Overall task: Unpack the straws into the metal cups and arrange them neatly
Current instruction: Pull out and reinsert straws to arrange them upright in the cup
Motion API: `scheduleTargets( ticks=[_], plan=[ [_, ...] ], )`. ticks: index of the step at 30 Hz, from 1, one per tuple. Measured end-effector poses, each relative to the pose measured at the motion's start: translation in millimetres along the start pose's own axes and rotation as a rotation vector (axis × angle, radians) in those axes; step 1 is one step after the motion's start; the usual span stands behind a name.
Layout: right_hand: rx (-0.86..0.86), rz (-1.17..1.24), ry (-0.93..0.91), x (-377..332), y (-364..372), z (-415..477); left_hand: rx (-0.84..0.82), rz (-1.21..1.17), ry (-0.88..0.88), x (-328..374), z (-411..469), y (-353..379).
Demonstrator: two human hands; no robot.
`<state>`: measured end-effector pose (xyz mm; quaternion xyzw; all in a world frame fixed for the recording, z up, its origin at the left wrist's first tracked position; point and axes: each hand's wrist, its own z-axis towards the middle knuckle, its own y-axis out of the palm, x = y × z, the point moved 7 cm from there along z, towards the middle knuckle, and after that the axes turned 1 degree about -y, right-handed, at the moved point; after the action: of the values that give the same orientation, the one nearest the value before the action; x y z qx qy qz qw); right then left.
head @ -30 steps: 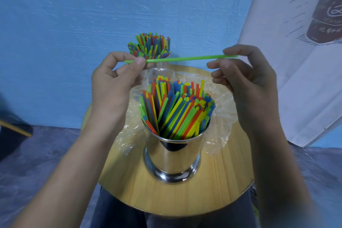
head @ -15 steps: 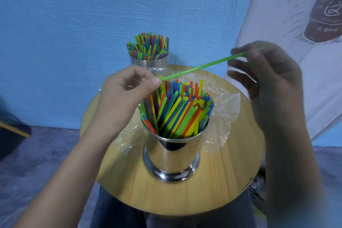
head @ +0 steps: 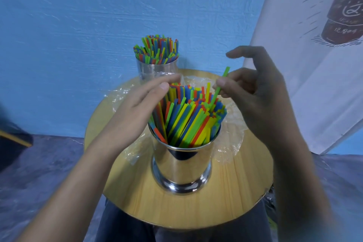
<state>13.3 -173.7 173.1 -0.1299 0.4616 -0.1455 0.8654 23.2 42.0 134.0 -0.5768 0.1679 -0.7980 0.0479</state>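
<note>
A shiny metal cup [head: 181,165] stands near the front of a round wooden table [head: 235,202], packed with upright straws [head: 186,118] in red, blue, green and yellow. My right hand [head: 253,100] pinches a single green straw [head: 220,86] that stands steeply, its lower end down among the straws in this cup. My left hand [head: 137,110] lies with straight fingers against the left side of the bundle, touching the straw tops. A second metal cup [head: 157,70], also full of coloured straws, stands at the table's far edge.
A crumpled clear plastic wrapper [head: 229,139] lies on the table under and around the near cup. A blue wall rises right behind the table. A white printed cloth [head: 314,65] hangs at the right. My dark-trousered lap [head: 137,228] is below the table.
The green straw went from level between both hands to steeply upright, its lower end now in the near cup. My left hand let go of it and moved onto the bundle.
</note>
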Motion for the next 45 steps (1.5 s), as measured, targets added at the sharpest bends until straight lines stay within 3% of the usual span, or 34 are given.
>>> scheduleTargets(
  ticks=[4,9,13,18,22,25,31,34,39,45],
  plan=[
    [-0.025,-0.105,0.047,15,8,-3,-0.008,-0.005,0.004,1,-4,1],
    [-0.237,0.184,0.047,22,28,-23,-0.029,-0.004,0.124,-1,-10,1],
    [-0.399,0.234,0.22,47,34,-39,-0.189,-0.233,0.05,-25,-13,0],
    [-0.621,0.17,0.277,40,52,-39,-0.352,-0.182,-0.029,-30,-17,6],
    [-0.613,0.077,0.249,28,60,-27,-0.469,-0.128,-0.031,-11,-18,19],
    [-0.594,-0.062,0.132,17,65,-25,-0.357,-0.099,-0.006,-9,-21,16],
    [-0.495,-0.176,0.078,8,63,-31,-0.139,0.113,0.008,-2,-25,3],
    [-0.435,-0.098,0.13,14,60,-38,-0.229,0.078,-0.054,-2,-30,6],
    [-0.478,-0.043,0.183,14,63,-37,-0.354,0.041,-0.076,-1,-34,11],
    [-0.35,-0.002,0.24,22,62,-42,-0.172,0.086,-0.042,-2,-29,14]
  ],
)
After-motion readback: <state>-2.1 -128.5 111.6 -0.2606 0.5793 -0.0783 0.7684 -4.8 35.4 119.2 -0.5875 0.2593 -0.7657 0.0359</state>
